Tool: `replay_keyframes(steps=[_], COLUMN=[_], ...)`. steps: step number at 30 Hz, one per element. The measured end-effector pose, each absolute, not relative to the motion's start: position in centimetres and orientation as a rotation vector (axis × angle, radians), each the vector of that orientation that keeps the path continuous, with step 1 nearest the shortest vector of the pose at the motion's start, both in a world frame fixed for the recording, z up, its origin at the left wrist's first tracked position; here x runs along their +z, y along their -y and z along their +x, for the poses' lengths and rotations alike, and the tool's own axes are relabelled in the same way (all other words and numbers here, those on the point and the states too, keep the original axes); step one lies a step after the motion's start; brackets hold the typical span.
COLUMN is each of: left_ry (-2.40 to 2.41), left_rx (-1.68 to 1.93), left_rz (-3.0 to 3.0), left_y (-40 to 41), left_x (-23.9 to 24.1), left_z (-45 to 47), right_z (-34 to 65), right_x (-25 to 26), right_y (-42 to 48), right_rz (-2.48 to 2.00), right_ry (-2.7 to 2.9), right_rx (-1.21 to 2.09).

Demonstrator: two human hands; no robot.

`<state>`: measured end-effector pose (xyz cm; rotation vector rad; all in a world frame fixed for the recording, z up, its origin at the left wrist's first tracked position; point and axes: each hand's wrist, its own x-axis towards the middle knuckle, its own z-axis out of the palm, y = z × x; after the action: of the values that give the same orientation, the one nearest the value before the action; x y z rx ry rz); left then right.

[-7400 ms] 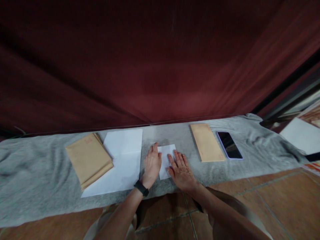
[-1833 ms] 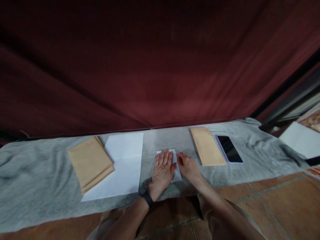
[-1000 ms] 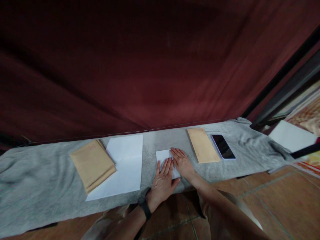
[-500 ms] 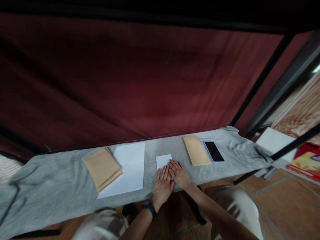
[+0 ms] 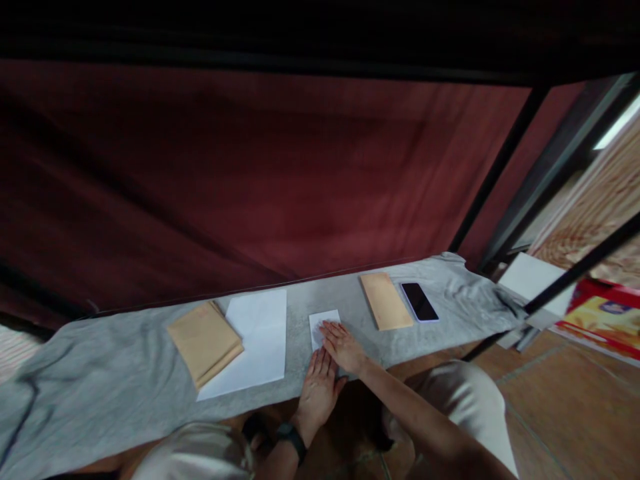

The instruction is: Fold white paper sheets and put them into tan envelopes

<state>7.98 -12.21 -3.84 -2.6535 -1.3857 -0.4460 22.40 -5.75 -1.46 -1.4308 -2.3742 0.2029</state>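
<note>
A small white piece of paper (image 5: 316, 323), apparently folded, lies on the grey cloth in front of me. My right hand (image 5: 343, 347) rests flat on its right part, fingers stretched out. Just below, my left hand (image 5: 319, 387) lies with its fingers extended over the paper's near end; a dark watch is on that wrist. The hands cover the paper's lower part. To the left are larger white sheets (image 5: 267, 333) with a stack of brown envelopes (image 5: 205, 340) partly on top. A single brown envelope (image 5: 386, 301) lies to the right.
A smartphone (image 5: 420, 302) lies right of the single envelope. Grey cloth (image 5: 110, 380) covers the narrow bench. Behind it hangs a dark red curtain (image 5: 280, 173), with black metal bars (image 5: 500, 167) at the right. A red and yellow package (image 5: 605, 313) is at the far right.
My right hand has slid up the paper, away from me. My left hand has drawn back slightly toward me. The view has shifted a little.
</note>
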Motion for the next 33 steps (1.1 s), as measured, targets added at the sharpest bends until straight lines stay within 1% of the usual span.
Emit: replay_keyframes(steps=[7,14,23,29,33], left_ry=[1.433,1.446,1.542,1.607,1.505], left_rx=[-0.431,-0.429,-0.489,-0.648,-0.598], left_rz=[-2.651,-2.664,-2.686,-2.653,-2.737], left_y=[12.7,13.6,13.3,8.9,4.2], left_x=[-5.1,-5.4,-4.4,-3.3,-3.1], left_z=[7.6,6.9,6.7,7.3,8.3], right_z=[21.6,22.3,23.3,23.9,23.9], right_x=[-2.7,-2.5,-3.6,-3.5,-3.7], right_y=[4.0,1.9,4.4,5.8,6.5], right_rz=[-1.438,-1.44,-1.476,-1.485,-1.484], right_ry=[2.422,2.397,2.315,2.318,2.296], right_rx=[0.194,0.15,0.066,0.062,0.057])
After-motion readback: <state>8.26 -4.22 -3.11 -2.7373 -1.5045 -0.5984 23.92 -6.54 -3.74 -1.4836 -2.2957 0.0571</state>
